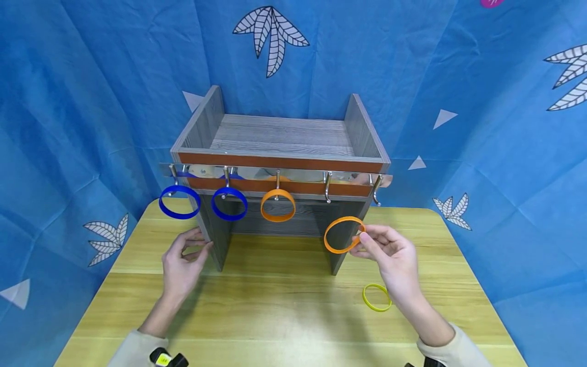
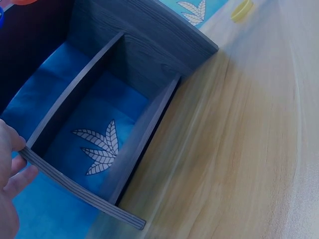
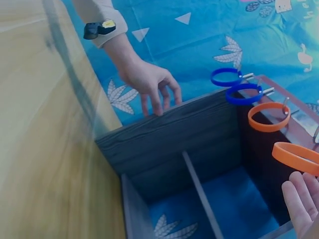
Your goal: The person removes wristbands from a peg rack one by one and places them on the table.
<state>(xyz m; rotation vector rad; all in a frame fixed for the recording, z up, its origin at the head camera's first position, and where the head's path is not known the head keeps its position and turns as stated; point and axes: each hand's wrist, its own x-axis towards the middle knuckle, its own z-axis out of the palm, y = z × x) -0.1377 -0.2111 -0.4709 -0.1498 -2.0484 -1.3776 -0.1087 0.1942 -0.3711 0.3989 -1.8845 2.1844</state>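
My right hand (image 1: 394, 260) pinches an orange wristband (image 1: 338, 251) between thumb and fingers, below the two bare hooks at the right of the metal hook rail (image 1: 302, 176). Thumb and fingers of my left hand (image 1: 181, 265) hold the front edge of the left side panel (image 2: 82, 191) of a grey wooden shelf (image 1: 282, 133). Two blue wristbands (image 1: 180, 216) hang on the two leftmost hooks. From the middle hook hangs another orange wristband (image 1: 278, 219). A yellow wristband (image 1: 378, 309) lies on the table, below my right hand.
The shelf stands on a wood-grain table (image 1: 275, 316), its hook rail across the front. A blue cloth (image 1: 151, 76) with white leaf prints hangs behind and at both sides. The fourth hook (image 1: 327, 188) and fifth hook (image 1: 376, 191) hold nothing.
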